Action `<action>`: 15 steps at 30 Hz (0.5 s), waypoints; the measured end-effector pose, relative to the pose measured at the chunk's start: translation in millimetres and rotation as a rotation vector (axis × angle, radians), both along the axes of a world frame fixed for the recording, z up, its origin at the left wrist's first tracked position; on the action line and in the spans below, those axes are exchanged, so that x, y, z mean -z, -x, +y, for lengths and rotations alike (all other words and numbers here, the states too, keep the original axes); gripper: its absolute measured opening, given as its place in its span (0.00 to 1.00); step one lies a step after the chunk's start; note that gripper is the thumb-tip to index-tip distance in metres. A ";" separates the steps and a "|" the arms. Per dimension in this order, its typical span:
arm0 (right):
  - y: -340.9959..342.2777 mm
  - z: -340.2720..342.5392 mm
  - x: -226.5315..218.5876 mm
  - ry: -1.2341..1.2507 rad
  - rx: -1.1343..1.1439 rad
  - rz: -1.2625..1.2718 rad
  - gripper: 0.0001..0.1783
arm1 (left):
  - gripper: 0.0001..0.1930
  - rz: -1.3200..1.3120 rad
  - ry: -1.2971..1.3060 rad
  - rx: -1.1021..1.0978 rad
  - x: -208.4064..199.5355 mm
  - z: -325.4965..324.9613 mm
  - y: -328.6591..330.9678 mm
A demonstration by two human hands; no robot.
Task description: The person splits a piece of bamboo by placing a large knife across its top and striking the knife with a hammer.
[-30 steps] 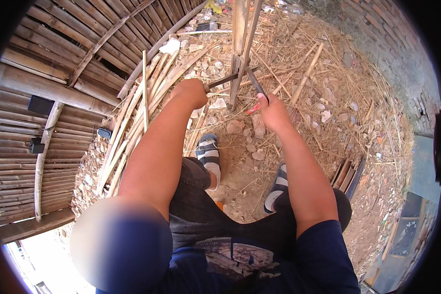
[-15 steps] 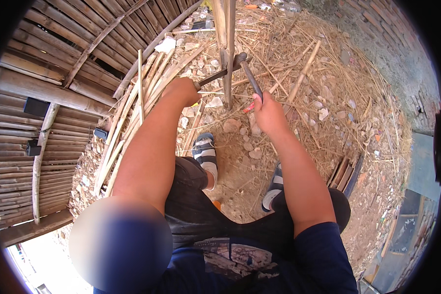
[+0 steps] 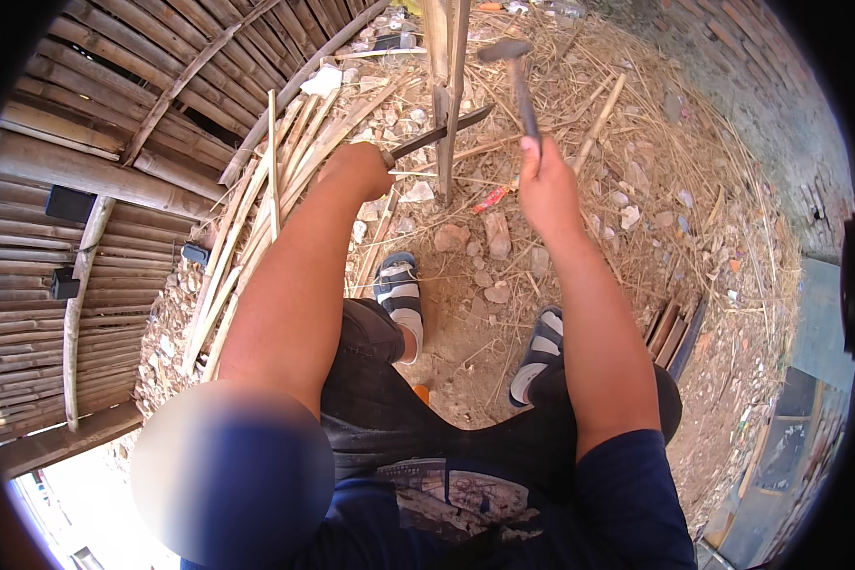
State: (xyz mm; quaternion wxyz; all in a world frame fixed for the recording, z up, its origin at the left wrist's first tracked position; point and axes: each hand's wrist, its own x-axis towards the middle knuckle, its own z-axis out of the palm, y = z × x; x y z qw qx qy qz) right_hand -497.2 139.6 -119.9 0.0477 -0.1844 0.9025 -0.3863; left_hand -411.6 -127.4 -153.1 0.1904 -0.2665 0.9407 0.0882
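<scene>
My left hand (image 3: 359, 171) is closed round the handle of a long dark-bladed knife (image 3: 418, 142). Its blade passes through a split in an upright bamboo piece (image 3: 442, 114), and the tip sticks out on the far right side. In my right hand (image 3: 549, 185) a hammer (image 3: 522, 90) is gripped by its handle, fingers wrapped tight. The hammer's head is raised to the right of the bamboo, apart from the blade. Below the split, the bamboo's lower end reaches down to the littered ground.
Long split bamboo strips (image 3: 247, 237) lie in a pile on the left, beside a bamboo-slat wall (image 3: 28, 313). Straw, stones and a red wrapper (image 3: 491, 198) cover the ground ahead. A brick wall (image 3: 760, 76) stands at the right. My sandalled feet (image 3: 399, 294) are planted below.
My right hand has lifted the hammer up and to the right, away from the knife blade. The left hand has stayed nearly in place on the knife.
</scene>
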 end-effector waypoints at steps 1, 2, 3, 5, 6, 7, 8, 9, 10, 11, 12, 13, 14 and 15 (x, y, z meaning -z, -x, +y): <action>-4.5 -1.1 19.8 -0.125 -0.073 -0.075 0.23 | 0.22 0.000 -0.002 0.006 2.3 -1.6 -0.2; -8.2 0.1 36.6 -0.250 -0.138 -0.149 0.24 | 0.22 -0.001 0.006 0.030 0.3 1.5 0.6; -10.0 0.7 48.6 -0.266 -0.121 -0.170 0.25 | 0.21 -0.004 0.016 0.052 -3.0 7.0 -0.3; -12.0 1.5 63.2 -0.296 -0.092 -0.216 0.26 | 0.20 -0.032 0.022 0.052 -12.2 17.4 2.0; -9.7 1.7 61.0 -0.266 -0.081 -0.203 0.27 | 0.19 -0.021 0.014 0.036 -6.7 14.9 0.2; -3.0 1.4 52.3 -0.238 -0.073 -0.184 0.28 | 0.19 -0.004 0.004 0.017 2.1 11.7 -1.2; 1.9 1.2 43.3 -0.210 -0.064 -0.166 0.29 | 0.19 0.013 -0.005 -0.001 9.8 7.0 -2.4; 4.0 1.6 26.6 -0.179 -0.012 -0.227 0.29 | 0.19 0.028 -0.020 0.003 11.9 5.5 -1.1; 7.3 4.1 17.6 -0.098 0.019 -0.176 0.29 | 0.19 0.041 -0.034 0.009 11.8 5.0 -1.4; 11.7 5.9 11.0 -0.016 0.049 -0.125 0.29 | 0.18 0.054 -0.049 0.015 11.8 5.5 -0.7; 15.6 7.5 5.4 0.065 0.078 -0.075 0.29 | 0.18 0.044 -0.055 0.001 6.0 9.4 0.1; 18.6 9.8 -4.2 0.129 0.105 -0.035 0.28 | 0.18 0.034 -0.062 -0.011 -4.4 15.0 0.8; 21.0 11.6 -14.2 0.193 0.132 0.005 0.27 | 0.17 0.023 -0.069 -0.024 -8.9 19.0 1.7; 21.4 11.8 -20.5 0.263 0.154 0.049 0.27 | 0.18 0.012 -0.079 0.000 -9.5 17.5 1.9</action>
